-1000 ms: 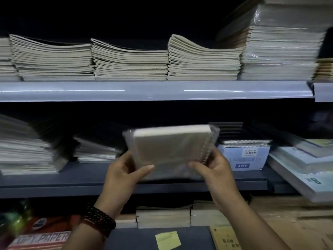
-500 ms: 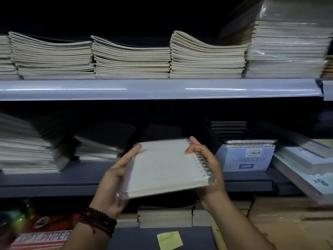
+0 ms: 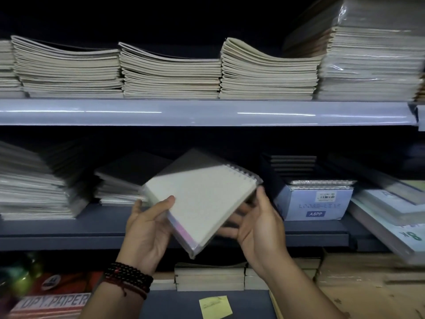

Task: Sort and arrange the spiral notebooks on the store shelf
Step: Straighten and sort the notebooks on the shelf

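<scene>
A pale spiral notebook [image 3: 202, 201] in clear wrap is tilted in front of the middle shelf [image 3: 92, 229], its wire binding at the upper right. My left hand [image 3: 147, 231] holds its lower left edge, thumb on the cover and fingers beneath. My right hand [image 3: 257, 229] supports it from below at the right, thumb against the edge near the binding. A blue-grey box [image 3: 312, 203] labelled A6PP, with spiral notebooks on top, stands just right of my hands.
Tall stacks of notebooks [image 3: 170, 74] fill the upper shelf. More stacks [image 3: 34, 187] and dark-covered books [image 3: 128, 171] sit at the left of the middle shelf; large pads [image 3: 391, 217] lean at the right. Below lie book bundles [image 3: 209, 277], a yellow sticky note [image 3: 215, 306] and copy paper [image 3: 53, 302].
The notebook has turned from flat and facing me to a diagonal tilt, its far corner moving into the shelf. My right hand has slid from on top to under its right side.
</scene>
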### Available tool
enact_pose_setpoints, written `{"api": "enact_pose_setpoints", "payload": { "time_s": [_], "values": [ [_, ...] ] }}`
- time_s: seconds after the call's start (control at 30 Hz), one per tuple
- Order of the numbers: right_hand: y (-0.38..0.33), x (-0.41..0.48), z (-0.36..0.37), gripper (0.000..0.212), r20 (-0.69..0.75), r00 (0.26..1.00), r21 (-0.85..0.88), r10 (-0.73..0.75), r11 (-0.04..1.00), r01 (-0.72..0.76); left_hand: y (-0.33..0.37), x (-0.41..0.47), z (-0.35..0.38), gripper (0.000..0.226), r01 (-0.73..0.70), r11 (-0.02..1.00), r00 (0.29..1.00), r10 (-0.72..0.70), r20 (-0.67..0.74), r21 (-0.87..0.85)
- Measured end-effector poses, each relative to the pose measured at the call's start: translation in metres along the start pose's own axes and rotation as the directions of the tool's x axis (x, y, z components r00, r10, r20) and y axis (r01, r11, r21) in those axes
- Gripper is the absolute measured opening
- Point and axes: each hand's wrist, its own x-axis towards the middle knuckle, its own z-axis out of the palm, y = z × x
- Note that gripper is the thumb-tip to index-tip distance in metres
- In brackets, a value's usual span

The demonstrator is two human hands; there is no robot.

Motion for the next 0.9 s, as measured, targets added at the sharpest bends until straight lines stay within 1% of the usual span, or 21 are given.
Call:
{"api": "enact_pose_setpoints", "payload": {
  "time_s": [0.03,0.07,0.1,0.13,0.17,0.2,0.23,0.33,0.4,0.43,0.47,0.53,0.57,0.63,0.73,0.8,0.87,0.9],
  "values": [
    [-0.001,-0.003,0.001,0.051,0.101,0.993,-0.064,0.052,0.997,-0.046,0.001,0.001,-0.001,0.086,0.014,1.000,1.000,-0.014,0.013,-0.006],
    [-0.001,-0.006,0.002,0.047,0.176,0.981,-0.141,0.081,0.988,-0.056,0.002,0.001,-0.002,0.080,0.023,1.000,0.999,-0.023,0.028,0.003],
    [0.001,-0.007,0.002,0.036,0.199,0.976,-0.207,0.084,0.977,-0.041,0.003,0.001,-0.002,0.073,0.034,0.999,0.999,-0.034,0.039,0.009],
    [0.004,-0.005,0.001,0.030,0.161,0.985,-0.256,0.066,0.966,-0.023,0.004,0.001,-0.003,0.063,0.048,0.999,0.998,-0.049,0.041,0.018],
    [0.005,-0.002,-0.002,0.031,0.097,0.994,-0.283,0.041,0.959,-0.012,0.007,0.001,-0.004,0.051,0.073,0.997,0.997,-0.074,0.034,0.025],
    [0.004,0.001,-0.004,0.031,0.042,0.999,-0.285,0.027,0.958,-0.014,0.011,0.000,-0.005,0.039,0.105,0.994,0.994,-0.106,0.037,0.024],
    [0.001,0.003,-0.007,0.029,0.008,1.000,-0.271,0.024,0.962,-0.021,0.015,0.000,-0.007,0.033,0.137,0.990,0.989,-0.138,0.053,0.023],
    [-0.010,0.009,-0.016,0.025,-0.030,1.000,-0.283,-0.004,0.959,-0.004,0.026,-0.002,-0.010,0.035,0.216,0.969,0.967,-0.229,0.114,0.118],
    [-0.012,0.010,-0.020,0.020,-0.048,0.999,-0.269,-0.024,0.963,0.010,0.025,-0.005,-0.008,0.039,0.231,0.959,0.958,-0.254,0.136,0.166],
    [-0.011,0.010,-0.020,0.021,-0.061,0.998,-0.239,-0.022,0.971,0.007,0.022,-0.005,-0.006,0.039,0.227,0.960,0.959,-0.250,0.134,0.166],
    [-0.009,0.010,-0.020,0.026,-0.057,0.998,-0.196,-0.006,0.981,-0.006,0.020,-0.005,-0.005,0.038,0.225,0.962,0.960,-0.246,0.132,0.156],
    [-0.007,0.010,-0.018,0.037,-0.002,0.999,-0.141,0.037,0.989,-0.037,0.015,-0.007,-0.002,0.038,0.234,0.962,0.955,-0.255,0.154,0.144],
    [-0.008,0.010,-0.018,0.036,0.018,0.999,-0.154,0.033,0.988,-0.030,0.015,-0.008,-0.002,0.037,0.237,0.958,0.952,-0.262,0.157,0.161],
    [-0.010,0.011,-0.022,0.028,-0.004,1.000,-0.202,-0.018,0.979,0.017,0.017,-0.009,-0.003,0.032,0.265,0.938,0.941,-0.302,0.154,0.222],
    [-0.017,0.013,-0.029,0.018,-0.010,0.998,-0.238,-0.054,0.970,0.051,0.020,-0.007,-0.007,0.039,0.325,0.892,0.906,-0.389,0.168,0.313],
    [-0.019,0.015,-0.030,0.018,-0.004,0.999,-0.239,-0.048,0.970,0.046,0.017,-0.004,-0.007,0.043,0.286,0.899,0.929,-0.345,0.136,0.333],
    [-0.017,0.018,-0.032,0.016,0.001,1.000,-0.160,-0.015,0.987,0.015,0.011,0.000,-0.006,0.042,0.228,0.928,0.958,-0.267,0.099,0.296],
    [-0.014,0.019,-0.030,0.017,0.017,1.000,-0.116,0.024,0.993,-0.022,0.008,0.001,-0.006,0.041,0.205,0.942,0.967,-0.237,0.096,0.265]
  ]
}}
